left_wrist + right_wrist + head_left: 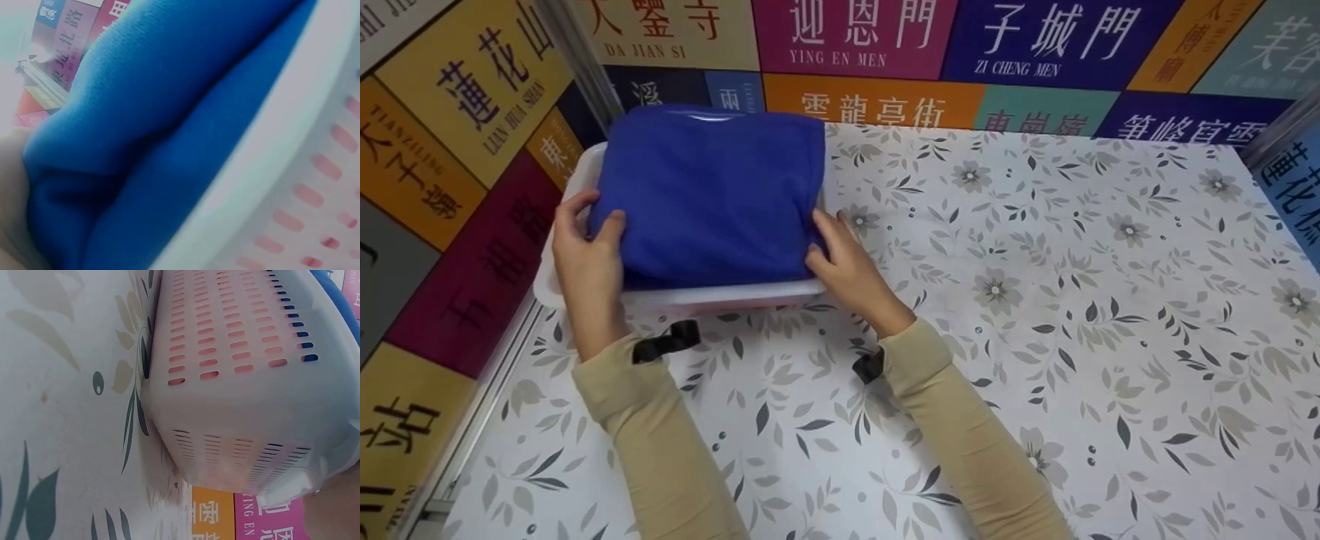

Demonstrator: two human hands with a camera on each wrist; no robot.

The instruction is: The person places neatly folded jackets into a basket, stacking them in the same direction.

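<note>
A folded blue cloth (712,195) lies on top of a white plastic basket (720,295), covering most of its opening. At the cloth's left edge, my left hand (591,274) grips it, thumb on top and fingers around the side. My right hand (855,274) holds the right edge of the cloth by the basket's rim, its fingertips partly hidden. The left wrist view shows thick folds of the blue cloth (146,90) inside the basket rim (242,157). Pink shows through the slotted wall of the basket (225,399) in the right wrist view.
The basket stands on a table (1072,360) with a leaf-and-flower cover, at its back left corner. Panels of coloured signs (855,37) rise behind, and another printed panel (472,172) stands close on the left. Black straps (666,341) sit at the wrists.
</note>
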